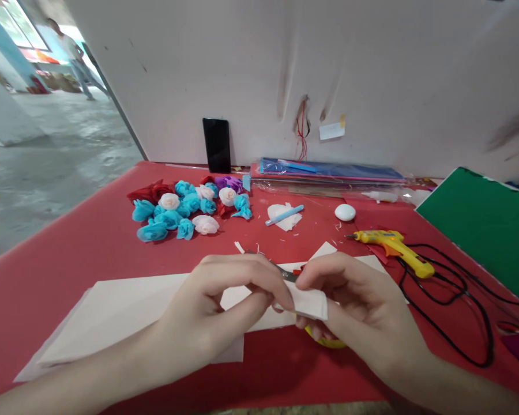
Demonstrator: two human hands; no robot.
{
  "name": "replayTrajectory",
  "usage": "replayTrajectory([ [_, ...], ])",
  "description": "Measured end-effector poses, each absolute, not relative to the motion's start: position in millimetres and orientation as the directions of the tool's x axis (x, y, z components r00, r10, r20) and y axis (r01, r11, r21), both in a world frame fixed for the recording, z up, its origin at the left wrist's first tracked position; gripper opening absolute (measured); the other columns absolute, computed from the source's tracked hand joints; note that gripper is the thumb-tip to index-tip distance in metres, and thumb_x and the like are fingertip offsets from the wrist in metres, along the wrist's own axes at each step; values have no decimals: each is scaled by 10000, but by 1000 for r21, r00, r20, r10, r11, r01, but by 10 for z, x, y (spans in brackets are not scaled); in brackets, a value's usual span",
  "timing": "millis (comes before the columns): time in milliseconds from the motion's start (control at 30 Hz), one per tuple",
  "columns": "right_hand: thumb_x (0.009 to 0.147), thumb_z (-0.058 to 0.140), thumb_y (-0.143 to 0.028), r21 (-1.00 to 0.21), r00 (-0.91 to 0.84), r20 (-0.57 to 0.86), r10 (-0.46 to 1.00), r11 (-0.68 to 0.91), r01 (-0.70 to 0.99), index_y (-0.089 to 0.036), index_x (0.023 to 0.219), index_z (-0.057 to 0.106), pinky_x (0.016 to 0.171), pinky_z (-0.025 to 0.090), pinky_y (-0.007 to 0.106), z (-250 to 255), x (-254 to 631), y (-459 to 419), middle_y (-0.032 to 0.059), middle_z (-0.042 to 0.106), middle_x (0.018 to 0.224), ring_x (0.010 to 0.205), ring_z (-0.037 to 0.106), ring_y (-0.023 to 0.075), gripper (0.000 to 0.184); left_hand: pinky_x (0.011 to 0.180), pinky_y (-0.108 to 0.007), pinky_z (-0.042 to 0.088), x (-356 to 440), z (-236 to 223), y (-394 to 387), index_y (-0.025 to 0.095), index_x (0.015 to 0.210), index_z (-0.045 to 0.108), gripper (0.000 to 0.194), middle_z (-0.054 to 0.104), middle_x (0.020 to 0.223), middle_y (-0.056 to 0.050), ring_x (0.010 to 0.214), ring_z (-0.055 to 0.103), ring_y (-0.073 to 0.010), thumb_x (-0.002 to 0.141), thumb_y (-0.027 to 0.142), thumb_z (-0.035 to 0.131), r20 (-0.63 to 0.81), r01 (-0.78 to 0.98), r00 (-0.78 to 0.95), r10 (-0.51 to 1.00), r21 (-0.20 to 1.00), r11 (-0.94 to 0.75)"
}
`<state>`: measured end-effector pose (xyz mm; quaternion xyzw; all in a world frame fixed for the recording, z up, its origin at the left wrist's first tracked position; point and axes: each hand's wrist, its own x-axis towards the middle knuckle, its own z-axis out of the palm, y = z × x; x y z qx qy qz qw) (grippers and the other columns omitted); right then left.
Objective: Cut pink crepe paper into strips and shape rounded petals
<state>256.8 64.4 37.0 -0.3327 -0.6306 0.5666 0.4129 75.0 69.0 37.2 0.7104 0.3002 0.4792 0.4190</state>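
Observation:
A small folded piece of white paper [310,302] is held up between my two hands, over the middle front of the table. My left hand [225,300] pinches its left end with thumb and forefinger. At its right end, my right hand [363,305] is closed on it, with the thumb beneath. Scissors [326,341] with yellow handles show below and behind the right fingers, part of their blades visible between the hands. Whether the right fingers touch the scissors I cannot tell. Larger white paper sheets [125,311] lie on the red table [155,392] under both hands.
Blue, white, red and purple paper flowers [168,219] lie back left. A blue pen [285,215] rests on paper scraps. Right of it are a white egg-shaped object [345,212], a yellow glue gun [393,248] with black cord, and a green board [488,230]. A phone [217,145] leans against the wall.

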Motion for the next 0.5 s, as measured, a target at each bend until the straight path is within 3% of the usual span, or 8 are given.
replayTrajectory([
  [167,800,449,-33,-980,-457,192,868,190,-50,-268,859,607,463,402,178,326,2594,656,-36,585,688,505,494,67,290,541,-192,466,762,403,680,228,614,644,294,672,636,27,577,607,-116,724,41,445,352,100,311,883,912,-399],
  [500,744,441,-8,-985,-474,170,864,149,-82,-211,751,632,455,414,153,393,2557,667,-48,566,614,465,509,47,279,577,-176,460,758,401,685,191,646,628,267,651,650,21,605,605,-101,742,35,433,293,62,356,888,940,-335],
])
